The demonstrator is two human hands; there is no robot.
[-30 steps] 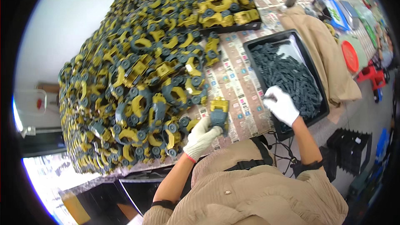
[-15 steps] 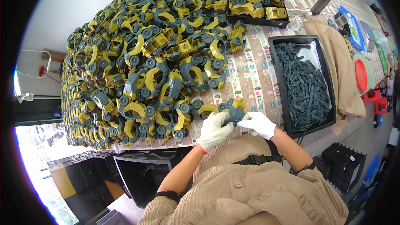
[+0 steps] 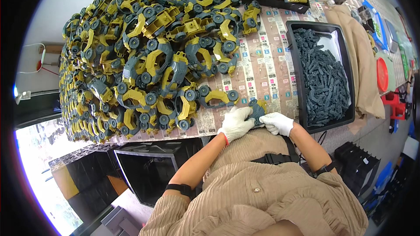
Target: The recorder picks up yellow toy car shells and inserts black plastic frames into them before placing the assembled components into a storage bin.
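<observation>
No word or number can be read with certainty. To the left of the black tray (image 3: 332, 125), the table cover (image 3: 267, 67) carries printed bands with small pink squares (image 3: 272, 81), blue squares (image 3: 274, 96) and dark marks which look like lettering, but they are too small to make out. Below the tray, a black crate (image 3: 355, 169) bears a small white label (image 3: 365, 160), and its print is also too small to read.
</observation>
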